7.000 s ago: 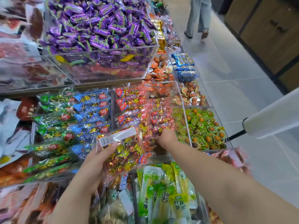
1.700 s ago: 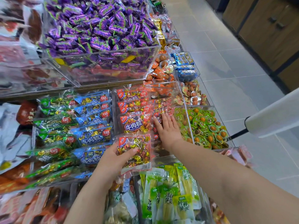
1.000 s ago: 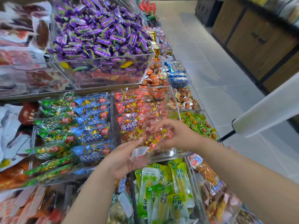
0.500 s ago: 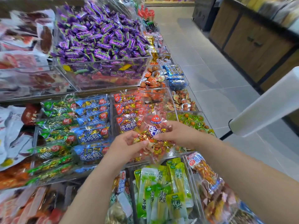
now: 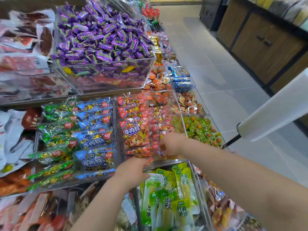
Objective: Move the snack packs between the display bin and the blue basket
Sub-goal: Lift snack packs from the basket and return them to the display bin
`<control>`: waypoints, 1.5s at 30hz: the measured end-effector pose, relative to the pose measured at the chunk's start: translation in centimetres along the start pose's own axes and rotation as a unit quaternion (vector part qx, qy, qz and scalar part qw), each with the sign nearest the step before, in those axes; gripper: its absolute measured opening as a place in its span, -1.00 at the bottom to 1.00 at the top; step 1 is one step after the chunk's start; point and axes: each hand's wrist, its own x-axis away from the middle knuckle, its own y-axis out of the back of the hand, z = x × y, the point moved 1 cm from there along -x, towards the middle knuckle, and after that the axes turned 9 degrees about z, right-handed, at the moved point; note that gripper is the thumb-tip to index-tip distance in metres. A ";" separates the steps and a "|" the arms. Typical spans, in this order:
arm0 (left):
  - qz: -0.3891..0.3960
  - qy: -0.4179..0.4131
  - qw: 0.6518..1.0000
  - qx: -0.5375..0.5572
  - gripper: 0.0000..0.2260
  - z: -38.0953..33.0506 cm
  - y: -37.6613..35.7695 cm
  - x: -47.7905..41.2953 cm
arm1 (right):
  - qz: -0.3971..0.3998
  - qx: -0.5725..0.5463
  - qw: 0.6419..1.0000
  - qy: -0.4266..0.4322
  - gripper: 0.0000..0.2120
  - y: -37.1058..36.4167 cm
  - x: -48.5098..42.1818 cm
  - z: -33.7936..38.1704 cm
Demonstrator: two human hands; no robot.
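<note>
right hand (image 5: 173,144) pinches a red pack (image 5: 155,151) just under it, likely seating it at the front of the bin (image 5: 116,125). left hand (image 5: 133,172) sits below at the rim, probably steadying; its grip can't be told. basket unseen.

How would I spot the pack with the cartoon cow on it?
Find the clear bin heaped with purple-wrapped candies. In the clear display bin of red packs just below, it is the red snack pack showing its whole face. The red ones behind show only top strips.
</note>
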 end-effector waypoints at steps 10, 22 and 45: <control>-0.038 -0.016 0.999 0.004 -0.83 0.7 -0.4 -0.8 | -0.119 0.025 0.992 -0.026 -0.53 -2.9 -2.0 -0.8; -0.044 -0.009 0.999 0.013 -0.75 0.7 -0.4 -0.8 | -0.136 0.090 0.985 -0.057 -0.25 -2.9 -4.8 -1.9; -0.049 -0.152 0.968 0.194 -0.94 -8.8 -6.6 0.0 | -0.274 -0.434 0.855 -0.072 -0.81 -17.8 12.7 -1.8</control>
